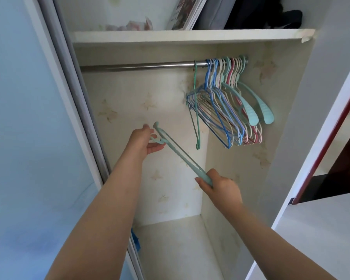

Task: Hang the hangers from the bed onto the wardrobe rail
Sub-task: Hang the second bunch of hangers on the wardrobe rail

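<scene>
The mint-green hanger (182, 156) is held inside the open wardrobe, well below the rail (141, 66), its long axis slanting from the hook at upper left down to the lower right. The left hand (143, 140) loosely pinches the hook end and is nearer the rail; the right hand (218, 184) closes its fingers around the lower arm tip. The hanging hangers (226, 110) crowd the rail's right end, so the bare stretch lies up and rightward of the hook; whether one or two hangers are held is hard to make out.

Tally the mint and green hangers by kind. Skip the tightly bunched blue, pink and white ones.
Wide-shouldered mint hangers on the rail: 2
Thin green hanger hanging apart from the bunch: 1
Mint hanger held between left hand and right hand: 1
Total: 4
</scene>
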